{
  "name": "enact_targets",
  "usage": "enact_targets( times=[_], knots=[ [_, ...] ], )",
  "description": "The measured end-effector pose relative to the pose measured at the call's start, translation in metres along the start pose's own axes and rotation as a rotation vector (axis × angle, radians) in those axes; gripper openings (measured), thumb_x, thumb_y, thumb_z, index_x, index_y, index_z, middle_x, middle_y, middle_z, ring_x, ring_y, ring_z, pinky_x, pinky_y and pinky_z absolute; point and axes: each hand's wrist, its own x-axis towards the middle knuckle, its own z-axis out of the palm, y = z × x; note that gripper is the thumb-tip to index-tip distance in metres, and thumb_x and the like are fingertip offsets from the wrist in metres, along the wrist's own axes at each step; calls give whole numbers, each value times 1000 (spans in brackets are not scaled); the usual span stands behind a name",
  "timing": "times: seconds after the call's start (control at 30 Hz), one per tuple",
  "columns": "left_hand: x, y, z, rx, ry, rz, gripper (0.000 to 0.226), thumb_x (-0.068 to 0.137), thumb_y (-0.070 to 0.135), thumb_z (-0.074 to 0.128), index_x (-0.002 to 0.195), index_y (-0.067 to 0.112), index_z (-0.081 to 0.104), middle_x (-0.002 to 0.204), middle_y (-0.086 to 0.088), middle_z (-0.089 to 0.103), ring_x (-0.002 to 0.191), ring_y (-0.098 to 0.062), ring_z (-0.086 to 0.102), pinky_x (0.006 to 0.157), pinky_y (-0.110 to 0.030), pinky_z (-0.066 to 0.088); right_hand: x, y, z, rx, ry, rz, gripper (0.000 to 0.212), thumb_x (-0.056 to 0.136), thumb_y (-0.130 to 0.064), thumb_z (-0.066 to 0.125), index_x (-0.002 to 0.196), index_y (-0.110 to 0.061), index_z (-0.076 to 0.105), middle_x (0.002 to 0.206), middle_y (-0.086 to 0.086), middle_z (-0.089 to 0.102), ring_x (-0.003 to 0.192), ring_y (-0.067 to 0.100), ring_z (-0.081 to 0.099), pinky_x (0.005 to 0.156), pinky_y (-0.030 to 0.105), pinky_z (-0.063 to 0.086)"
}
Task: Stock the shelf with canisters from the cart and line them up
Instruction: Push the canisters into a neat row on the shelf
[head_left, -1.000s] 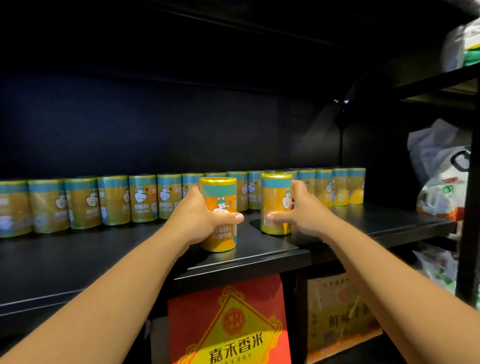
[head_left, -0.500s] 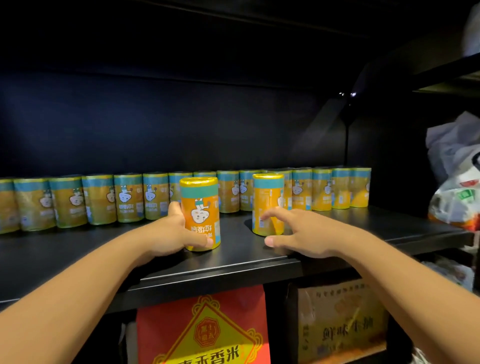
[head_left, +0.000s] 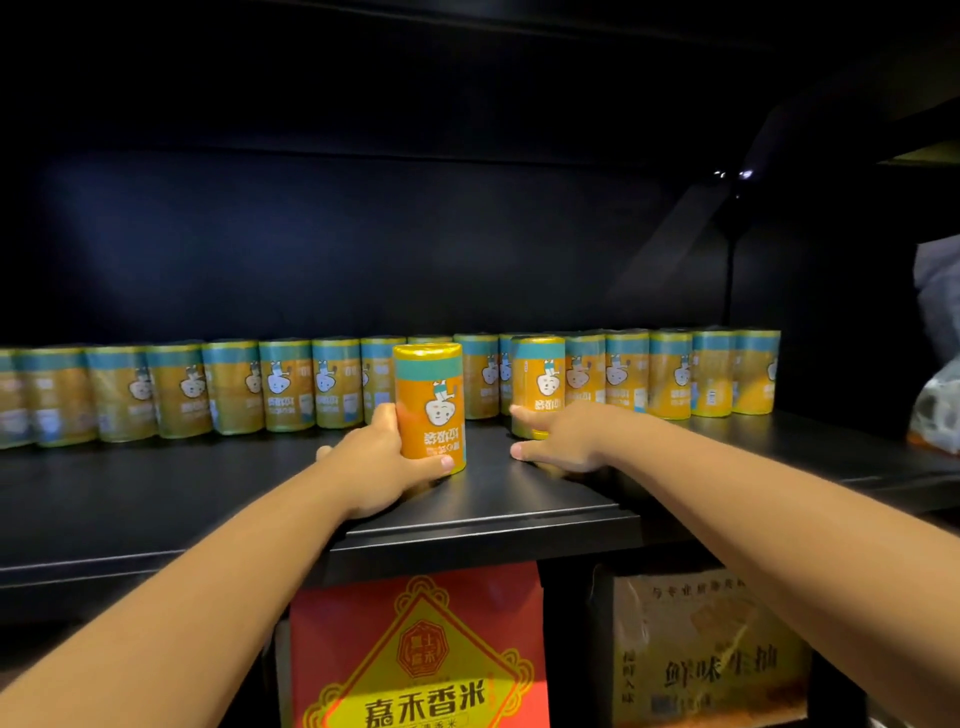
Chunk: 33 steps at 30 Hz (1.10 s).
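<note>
Shelf (head_left: 156, 493): canister row (head_left: 234, 387) along the back; left front canister (head_left: 428, 405) and right front canister (head_left: 540, 379) before it, apart; box (head_left: 415, 665) and carton (head_left: 701, 649) beneath, box leftward.

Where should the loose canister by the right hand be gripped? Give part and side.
Grip the loose canister round its mid body, from the front right. It stands upright with a plain round wall, and the back row stands close behind, so only the near side is free. The right hand lies there, fingers straight.
</note>
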Motion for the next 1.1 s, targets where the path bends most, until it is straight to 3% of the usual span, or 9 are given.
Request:
enact_targets(
  times=[0.1,0.2,0.47,0.57,0.7,0.8,0.93,1.1],
  knots=[
    [3,-3,3,8,6,0,87,82,76,58,145,27,23,140,5,56,123,-23,55,109,-53,39,1,-4,1,-103,90,20,68,100,-69,30,160,-37,22,149,11,51,137,34,45,108,45,41],
    [5,-3,5,17,16,-1,85,83,77,56,145,29,23,142,5,54,126,-23,53,109,-53,37,8,-5,3,-151,82,26,69,100,-69,27,159,-32,26,148,13,51,134,35,48,105,45,44],
    [6,-4,7,39,38,-2,83,83,78,53,145,31,23,143,7,53,128,-23,51,110,-51,32,45,10,-2,-38,-96,57,70,104,-62,23,163,-29,3,168,8,19,153,36,20,122,47,19],
    [6,-4,5,14,26,-2,82,81,78,55,143,34,25,141,8,54,127,-22,52,110,-50,32,46,14,-9,32,-139,42,70,103,-64,23,162,-31,5,170,4,11,155,32,11,124,49,12],
    [4,-5,3,-21,0,5,84,77,78,60,140,34,28,137,11,57,122,-19,56,109,-51,38,28,26,-10,47,-123,-6,73,101,-69,26,162,-31,15,169,0,17,155,28,16,125,47,12],
    [2,-1,-2,-53,-14,29,85,73,73,68,137,29,34,131,10,61,115,-17,61,104,-47,47,4,43,0,36,-178,-23,73,97,-76,18,161,-41,11,170,-3,12,156,27,12,125,49,6],
    [12,19,-8,-101,-53,47,82,74,51,83,138,24,40,126,7,63,107,-14,63,94,-33,53,-26,68,16,60,-199,24,75,85,-88,7,153,-59,-2,170,-7,-6,155,35,-9,119,60,-8],
    [43,43,5,-56,-64,22,89,70,51,87,140,20,42,130,3,62,112,-19,61,98,-36,51,-31,75,31,114,-98,18,75,83,-90,9,152,-61,4,170,-10,-1,156,33,-4,121,62,-6]
  ],
)
